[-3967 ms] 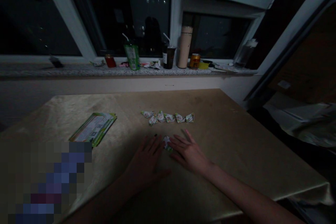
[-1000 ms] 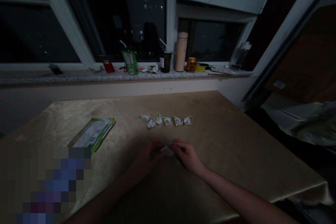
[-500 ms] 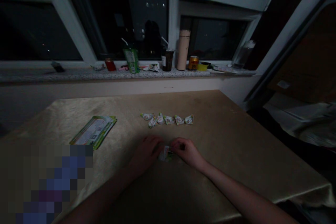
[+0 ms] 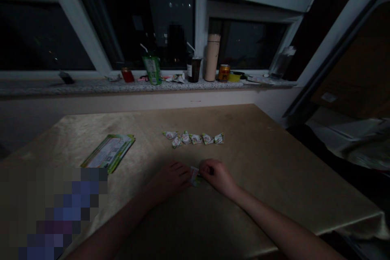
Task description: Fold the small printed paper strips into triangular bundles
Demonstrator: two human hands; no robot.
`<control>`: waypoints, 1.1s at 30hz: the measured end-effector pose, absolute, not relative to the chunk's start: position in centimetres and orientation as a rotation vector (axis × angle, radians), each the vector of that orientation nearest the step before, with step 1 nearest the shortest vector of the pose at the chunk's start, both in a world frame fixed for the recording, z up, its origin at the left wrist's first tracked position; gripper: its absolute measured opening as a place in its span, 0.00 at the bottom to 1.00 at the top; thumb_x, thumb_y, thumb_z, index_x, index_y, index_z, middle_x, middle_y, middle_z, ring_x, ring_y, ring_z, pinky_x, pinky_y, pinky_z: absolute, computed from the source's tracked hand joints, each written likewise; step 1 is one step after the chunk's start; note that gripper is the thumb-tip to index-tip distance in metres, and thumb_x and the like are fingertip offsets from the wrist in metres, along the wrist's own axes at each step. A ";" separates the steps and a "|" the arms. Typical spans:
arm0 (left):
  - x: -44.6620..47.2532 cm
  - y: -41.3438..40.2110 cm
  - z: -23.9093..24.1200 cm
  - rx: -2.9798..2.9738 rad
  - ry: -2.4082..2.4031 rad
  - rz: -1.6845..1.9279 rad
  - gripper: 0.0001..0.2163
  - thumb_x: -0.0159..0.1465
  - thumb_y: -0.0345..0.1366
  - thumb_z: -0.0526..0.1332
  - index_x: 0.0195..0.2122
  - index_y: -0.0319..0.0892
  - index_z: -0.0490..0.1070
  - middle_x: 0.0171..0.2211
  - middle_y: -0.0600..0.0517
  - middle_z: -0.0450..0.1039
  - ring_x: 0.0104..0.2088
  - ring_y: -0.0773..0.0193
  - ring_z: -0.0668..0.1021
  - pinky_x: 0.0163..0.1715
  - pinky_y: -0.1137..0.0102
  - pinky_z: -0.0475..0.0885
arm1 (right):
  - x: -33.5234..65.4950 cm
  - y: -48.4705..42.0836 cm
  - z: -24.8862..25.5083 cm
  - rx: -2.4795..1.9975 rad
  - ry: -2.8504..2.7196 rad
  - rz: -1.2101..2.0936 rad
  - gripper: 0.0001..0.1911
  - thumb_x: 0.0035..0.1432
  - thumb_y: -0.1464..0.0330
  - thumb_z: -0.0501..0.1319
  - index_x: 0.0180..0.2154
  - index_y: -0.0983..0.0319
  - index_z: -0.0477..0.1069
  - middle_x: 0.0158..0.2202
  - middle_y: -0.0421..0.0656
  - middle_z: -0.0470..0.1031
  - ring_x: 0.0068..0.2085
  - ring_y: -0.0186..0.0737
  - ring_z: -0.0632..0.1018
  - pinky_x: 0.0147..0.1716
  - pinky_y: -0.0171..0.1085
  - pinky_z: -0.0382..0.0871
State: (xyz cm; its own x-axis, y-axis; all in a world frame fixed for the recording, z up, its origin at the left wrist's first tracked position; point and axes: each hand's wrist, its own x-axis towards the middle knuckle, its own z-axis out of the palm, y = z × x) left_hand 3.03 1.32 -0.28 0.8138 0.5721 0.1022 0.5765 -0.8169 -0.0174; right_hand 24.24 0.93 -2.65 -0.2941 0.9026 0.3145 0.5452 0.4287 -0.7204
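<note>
On the tabletop in front of me lies a small green-and-white printed piece of folded paper or wrapper (image 4: 195, 176). The fingers of my left hand (image 4: 173, 176) are bent over its left edge and press on it. My right hand (image 4: 217, 176) pinches its right edge between thumb and curled fingers. Beyond my hands, several small folded green-and-white pieces (image 4: 196, 139) form a loose row. Dim light hides the exact finger contact and the kind of material.
A stack of flat green printed sheets or packets (image 4: 111, 152) lies left on the gold tablecloth (image 4: 274, 178). A blurred-out patch covers the lower left. Along the windowsill (image 4: 170, 85) stand a pink flask (image 4: 212, 57), a green pouch (image 4: 152, 69), a dark cup (image 4: 194, 69) and jars.
My left hand has shifted slightly, its fingers now closer over the left part of the small piece. My right hand keeps its pinch almost unmoved. The row and the stack are unchanged.
</note>
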 end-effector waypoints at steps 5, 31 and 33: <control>2.9 1.2 -0.1 -2.908 -0.858 -0.085 0.07 0.68 0.31 0.54 0.45 0.43 0.70 0.42 0.49 0.73 0.43 0.58 0.73 0.47 0.63 0.63 | 25.0 0.9 -2.9 -1.031 -2.167 0.502 0.05 0.52 0.74 0.64 0.33 0.61 0.74 0.34 0.41 0.74 0.38 0.38 0.74 0.39 0.35 0.66; 2.3 2.0 -1.6 -2.860 -1.160 -0.462 0.07 0.66 0.32 0.58 0.41 0.47 0.75 0.45 0.50 0.69 0.47 0.57 0.68 0.50 0.61 0.62 | 25.5 1.5 -2.3 -1.135 -2.208 0.399 0.06 0.52 0.64 0.67 0.30 0.59 0.76 0.37 0.42 0.74 0.43 0.41 0.70 0.43 0.39 0.54; 2.4 1.9 -1.4 -2.872 -1.202 -0.486 0.07 0.66 0.32 0.58 0.40 0.46 0.75 0.45 0.50 0.68 0.47 0.57 0.68 0.50 0.61 0.62 | 25.3 1.7 -2.4 -1.202 -2.163 0.434 0.06 0.51 0.63 0.68 0.29 0.59 0.76 0.37 0.42 0.73 0.43 0.41 0.70 0.43 0.40 0.53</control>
State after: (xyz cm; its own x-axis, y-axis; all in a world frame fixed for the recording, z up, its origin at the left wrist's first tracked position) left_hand 2.41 1.88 -1.36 0.6614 0.6966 0.2779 0.6938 -0.7090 0.1260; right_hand 25.34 1.67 -2.43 -0.3943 0.8467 0.3572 0.6435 0.5319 -0.5504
